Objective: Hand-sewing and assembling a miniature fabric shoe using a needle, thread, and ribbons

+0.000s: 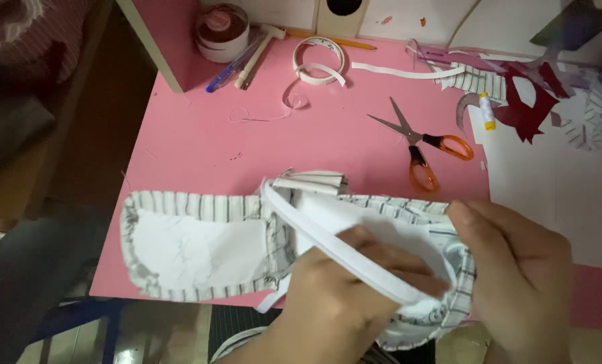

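Striped fabric piece (200,249), white strip (341,249), pinched by both hands (436,276)

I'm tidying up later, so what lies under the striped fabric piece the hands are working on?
Under the striped fabric piece is the pink table; its left end hangs near the edge. The left hand and right hand cover its right part, so nothing beneath there shows.

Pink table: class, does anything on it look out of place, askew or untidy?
Yes. The scissors lie open with blades apart on the pink table. A curled white strip lies loose near the tape roll, and dark red paper scraps are scattered at the far right. Nothing looks spilled.
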